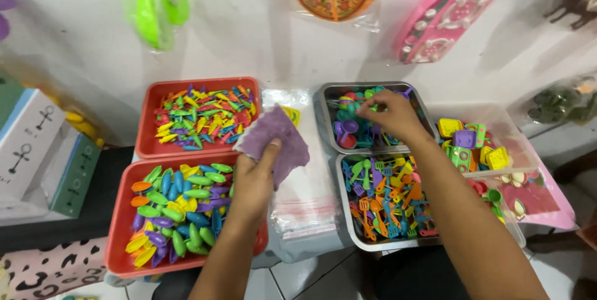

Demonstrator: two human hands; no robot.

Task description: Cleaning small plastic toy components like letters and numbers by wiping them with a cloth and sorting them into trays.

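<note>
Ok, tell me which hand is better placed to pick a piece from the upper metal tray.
Right hand: it is already over the upper metal tray, fingertips among the pieces. Left hand holds a purple cloth over the red trays.

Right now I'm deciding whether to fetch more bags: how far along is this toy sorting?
Done: only the purple plastic tray piece is in the left hand. In hand: the right hand reaches into the far metal tray of small cups. Left: every tray is full, and clear flat plastic bags lie stacked between them.
</note>
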